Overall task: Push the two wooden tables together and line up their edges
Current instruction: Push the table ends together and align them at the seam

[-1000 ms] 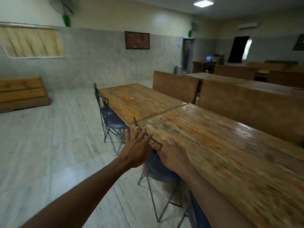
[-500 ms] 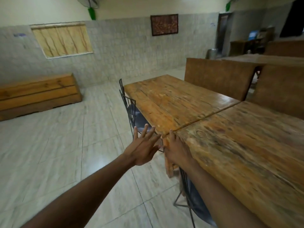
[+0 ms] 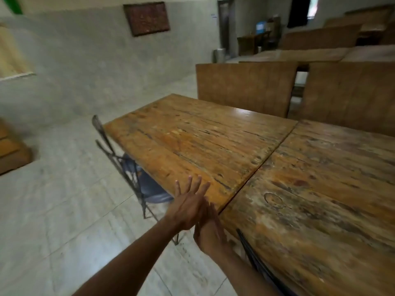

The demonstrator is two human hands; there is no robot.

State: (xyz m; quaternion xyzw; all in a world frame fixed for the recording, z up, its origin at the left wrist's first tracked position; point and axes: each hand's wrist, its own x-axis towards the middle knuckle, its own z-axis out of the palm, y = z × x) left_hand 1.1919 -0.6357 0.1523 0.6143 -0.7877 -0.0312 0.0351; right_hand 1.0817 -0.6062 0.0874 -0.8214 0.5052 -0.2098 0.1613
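I can read no text here; the small notice (image 3: pixel 213 16) beside the far doorway is too blurred.

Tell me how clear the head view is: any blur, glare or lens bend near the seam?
Head view: the hands are motion-blurred, left hand overlapping right hand; a pale glare patch sits on the far worn orange-brown wooden table; the seam reads sharp; wide-angle bend tilts the grey tiled wall.
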